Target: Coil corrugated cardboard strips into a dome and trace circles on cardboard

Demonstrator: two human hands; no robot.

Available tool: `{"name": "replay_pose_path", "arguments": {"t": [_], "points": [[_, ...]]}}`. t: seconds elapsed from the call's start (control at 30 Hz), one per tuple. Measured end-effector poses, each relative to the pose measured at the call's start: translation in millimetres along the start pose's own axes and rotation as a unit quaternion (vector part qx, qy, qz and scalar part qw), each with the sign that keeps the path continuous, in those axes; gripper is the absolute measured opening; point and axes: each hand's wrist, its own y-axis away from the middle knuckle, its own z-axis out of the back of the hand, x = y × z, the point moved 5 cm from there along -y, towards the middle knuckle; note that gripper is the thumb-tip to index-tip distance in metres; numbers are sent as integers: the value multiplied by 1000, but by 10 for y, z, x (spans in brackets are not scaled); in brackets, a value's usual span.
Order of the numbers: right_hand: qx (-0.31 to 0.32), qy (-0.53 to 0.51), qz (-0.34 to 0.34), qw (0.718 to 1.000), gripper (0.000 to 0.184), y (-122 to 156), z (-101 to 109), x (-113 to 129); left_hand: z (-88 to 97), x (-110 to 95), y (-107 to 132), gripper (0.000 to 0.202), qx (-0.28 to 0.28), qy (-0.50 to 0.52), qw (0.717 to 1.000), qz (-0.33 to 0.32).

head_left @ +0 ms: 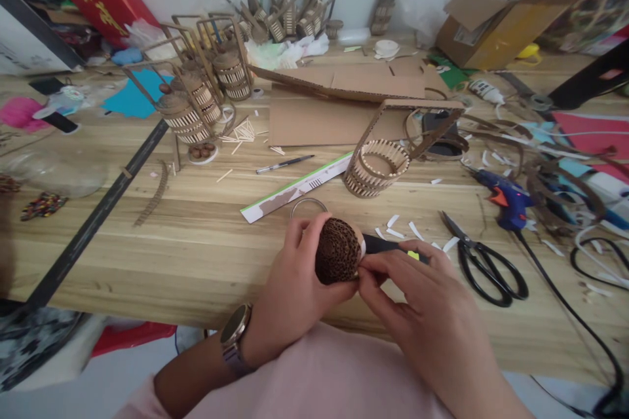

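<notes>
My left hand (pixel 289 278) is wrapped round a brown dome of coiled corrugated cardboard (pixel 337 252), held just above the wooden table's front edge. My right hand (pixel 417 298) pinches the dome's right rim with thumb and fingertips, where a small white strip shows. A black-handled tool with a yellow mark (pixel 393 247) lies under my right fingers; whether they grip it is unclear. A metal ring (pixel 308 204) lies just behind my left hand.
Black scissors (pixel 484 262) and a blue glue gun (pixel 504 195) with its cable lie to the right. An open cardboard lantern frame (pixel 378 167), a white-green ruler (pixel 295 190) and a pen (pixel 284 164) sit behind. Finished lanterns (pixel 196 101) and cardboard sheets fill the back.
</notes>
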Motion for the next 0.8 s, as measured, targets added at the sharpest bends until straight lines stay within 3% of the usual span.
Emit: {"name": "replay_pose_path", "arguments": {"t": [0.8], "points": [[6, 6, 6, 1000, 19, -2, 32, 11, 16, 27, 6, 74, -17, 4, 1000, 12]]}}
